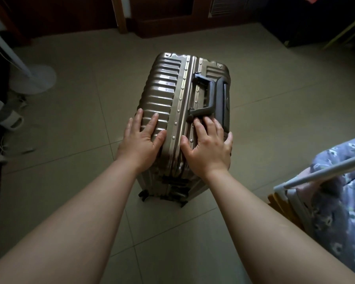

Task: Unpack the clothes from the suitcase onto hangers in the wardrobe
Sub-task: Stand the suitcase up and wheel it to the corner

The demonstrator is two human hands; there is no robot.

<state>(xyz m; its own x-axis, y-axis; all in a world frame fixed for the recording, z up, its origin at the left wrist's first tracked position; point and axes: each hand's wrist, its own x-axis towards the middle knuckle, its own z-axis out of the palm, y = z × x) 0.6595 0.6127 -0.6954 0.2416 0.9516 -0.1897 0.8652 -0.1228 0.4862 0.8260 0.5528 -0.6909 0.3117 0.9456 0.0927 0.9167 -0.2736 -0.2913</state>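
Here, two grips spread flat, left hand (142, 142) and right hand (208, 148), rest on one closed suitcase (162, 89).

Head-worn view, looking forward and steeply down, close over both forearms (single camera), tiled floor (70, 119) below

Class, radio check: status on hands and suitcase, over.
Left hand and right hand flat on suitcase. Suitcase closed, on tiled floor. Fan base off left, apart.

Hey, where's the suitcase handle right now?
Centre of the head view: the handle lies on the upward face of the suitcase, right of the riveted seam, just beyond the right hand.
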